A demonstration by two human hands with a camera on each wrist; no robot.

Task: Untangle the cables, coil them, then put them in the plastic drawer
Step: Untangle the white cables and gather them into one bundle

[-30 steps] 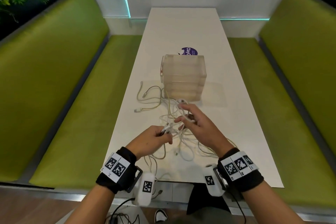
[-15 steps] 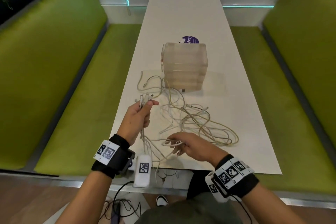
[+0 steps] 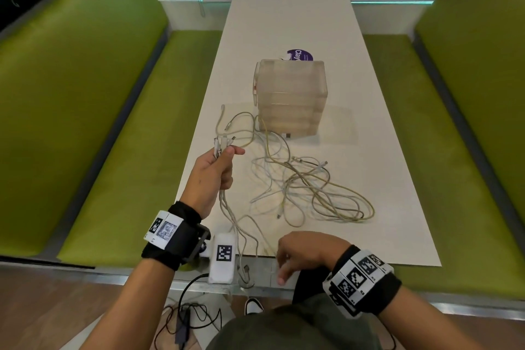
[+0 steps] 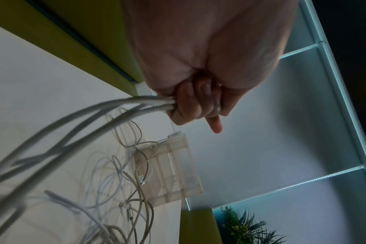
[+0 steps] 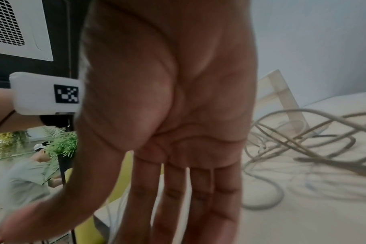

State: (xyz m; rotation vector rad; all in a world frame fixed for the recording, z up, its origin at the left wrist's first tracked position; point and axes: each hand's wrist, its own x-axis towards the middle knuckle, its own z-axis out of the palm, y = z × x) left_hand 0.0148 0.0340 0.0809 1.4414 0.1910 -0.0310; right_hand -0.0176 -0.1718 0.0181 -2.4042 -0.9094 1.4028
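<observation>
— What do we see at the left of the head view?

— A green bench (image 3: 71, 122) fills the left side, and beside it runs the long white table (image 3: 392, 207). Left of centre, the left hand (image 3: 216, 172) is raised above the table's left edge, fingers curled tight round a bunch of cable ends; the plugs stick out above the fist. In the left wrist view we see the same grip (image 4: 190, 105), with pale cords running from it to the lower left of the frame.

— And the rest of the cables?

— The cables (image 3: 306, 187) lie in a loose, tangled heap at the middle of the table, with strands trailing from the fist down past the table's near edge at the bottom.

— The drawer?

— The plastic drawer (image 3: 289, 96) stands upright just above the heap, in the upper middle; some cables touch its base.

— Further right?

— The right hand (image 3: 301, 250) hangs at the near table edge, lower centre-right. Its fingers stretch out straight and relaxed in the right wrist view (image 5: 188, 189), holding nothing we can make out. Another green bench (image 3: 468, 122) closes the right side.
</observation>
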